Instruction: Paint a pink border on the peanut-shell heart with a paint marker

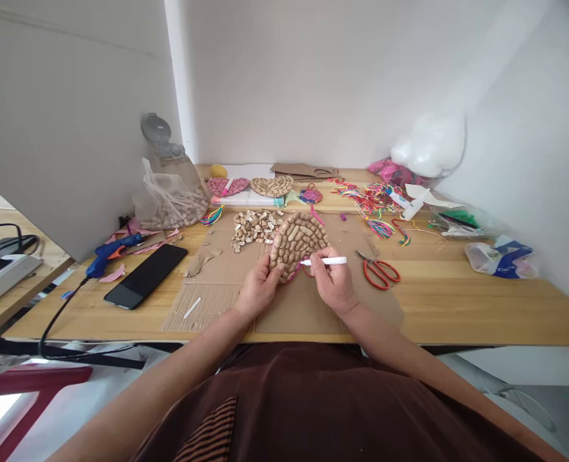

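A heart-like plaque covered in peanut shells (299,236) is held tilted up over the cardboard. My left hand (261,285) is closed on its lower left edge, thumb on the shells. In my right hand (333,282) is a white marker (331,261), its tip against the plaque's lower right part, where a purple-pink edge shows. Behind the plaque lies a pile of loose peanut shells (255,228). Red-handled scissors (380,271) rest just right of my right hand.
A cardboard sheet (207,308) covers the table's middle. At left are a black phone (147,276), a blue glue gun (111,253) and a bag of peanuts (169,202). Two heart plaques (271,186) lie at the back. Colourful threads (373,199) and plastic packs (503,256) are at right.
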`<state>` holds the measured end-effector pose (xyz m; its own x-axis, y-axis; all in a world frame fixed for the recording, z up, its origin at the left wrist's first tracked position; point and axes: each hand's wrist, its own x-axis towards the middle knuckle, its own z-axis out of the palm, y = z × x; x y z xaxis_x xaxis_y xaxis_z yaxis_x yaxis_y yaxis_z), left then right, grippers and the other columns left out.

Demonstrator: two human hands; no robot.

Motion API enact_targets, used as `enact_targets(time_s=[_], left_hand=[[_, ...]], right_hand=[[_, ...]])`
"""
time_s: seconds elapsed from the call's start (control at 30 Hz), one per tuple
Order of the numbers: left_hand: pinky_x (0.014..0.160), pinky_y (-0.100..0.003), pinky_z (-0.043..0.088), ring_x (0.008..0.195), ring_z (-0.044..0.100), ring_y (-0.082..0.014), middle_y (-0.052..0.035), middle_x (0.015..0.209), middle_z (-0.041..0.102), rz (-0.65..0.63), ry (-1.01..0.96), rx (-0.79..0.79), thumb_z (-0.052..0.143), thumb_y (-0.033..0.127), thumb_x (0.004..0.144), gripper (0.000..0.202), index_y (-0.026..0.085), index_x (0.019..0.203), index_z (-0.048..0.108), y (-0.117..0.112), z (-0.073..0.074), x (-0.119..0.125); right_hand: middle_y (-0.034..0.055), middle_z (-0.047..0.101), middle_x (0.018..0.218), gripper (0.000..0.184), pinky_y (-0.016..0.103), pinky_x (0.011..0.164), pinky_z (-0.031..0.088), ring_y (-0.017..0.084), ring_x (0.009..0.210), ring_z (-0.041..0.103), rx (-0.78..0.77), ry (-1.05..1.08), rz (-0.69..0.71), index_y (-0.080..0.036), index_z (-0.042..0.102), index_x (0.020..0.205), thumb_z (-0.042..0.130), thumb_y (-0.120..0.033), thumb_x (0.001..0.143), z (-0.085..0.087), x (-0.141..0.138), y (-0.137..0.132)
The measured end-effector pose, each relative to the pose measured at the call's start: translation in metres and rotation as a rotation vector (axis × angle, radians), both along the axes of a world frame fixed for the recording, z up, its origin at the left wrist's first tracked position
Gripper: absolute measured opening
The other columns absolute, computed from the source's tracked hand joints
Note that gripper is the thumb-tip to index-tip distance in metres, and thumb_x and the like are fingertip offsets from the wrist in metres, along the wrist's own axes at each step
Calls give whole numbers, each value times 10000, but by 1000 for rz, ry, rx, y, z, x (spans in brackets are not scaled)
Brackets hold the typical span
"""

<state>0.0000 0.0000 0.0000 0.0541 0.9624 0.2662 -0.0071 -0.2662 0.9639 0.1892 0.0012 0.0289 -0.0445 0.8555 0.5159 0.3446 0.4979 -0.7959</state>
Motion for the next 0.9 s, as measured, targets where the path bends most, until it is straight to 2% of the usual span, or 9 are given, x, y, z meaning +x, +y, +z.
enact_targets(time_s=[0.17,0.27,0.37,0.57,0.67,0.77,0.9], left_hand=[[1065,-371,456,1185,650,-255,-86,1251,723,5,31,-5,609,384,949,376,193,1273,625,-1,2,-1],[1003,-372,490,1077,678,-252,-78,1130,750,23,67,-12,609,370,943,328,187,1214,636,-4,8,0],[964,-361,500,1045,674,-254,-64,1037,752,41,91,-1,615,368,935,279,193,1150,649,-7,13,1],[886,-320,496,959,662,-228,-54,1026,734,49,193,98,600,350,947,282,206,1181,666,-11,12,0],[929,-330,488,1012,670,-244,-61,1096,747,51,208,109,612,338,939,320,223,1234,661,-12,12,-1],[981,-343,475,1077,667,-259,-59,1131,753,58,193,90,611,350,941,326,224,1238,662,-12,11,-1],[1029,-362,461,1117,668,-266,-68,1182,747,55,158,67,607,343,945,372,214,1293,638,-8,8,-2]], right_hand=[[-18,596,686,192,285,584,414,148,569,529,83,-128,-22,-244,564,922,516,-401,1023,-3,-1,-3],[20,654,774,175,305,659,457,173,675,599,164,-218,-31,-241,578,919,523,-373,1020,-5,-2,-2],[52,683,835,156,336,744,486,208,792,632,266,-305,-21,-242,583,909,528,-340,1017,-6,-3,-1],[66,681,806,150,366,756,482,238,803,620,377,-432,-34,-246,578,896,520,-309,1019,-6,-5,-3],[61,677,805,152,364,742,467,232,782,617,357,-382,-98,-250,574,883,531,-315,1014,-5,-3,-3],[38,654,767,162,341,675,446,208,698,598,254,-215,-163,-255,565,884,530,-346,1014,-3,2,0],[8,609,698,215,327,614,415,189,614,554,114,-79,-118,-262,545,852,527,-405,1011,-1,5,2]])
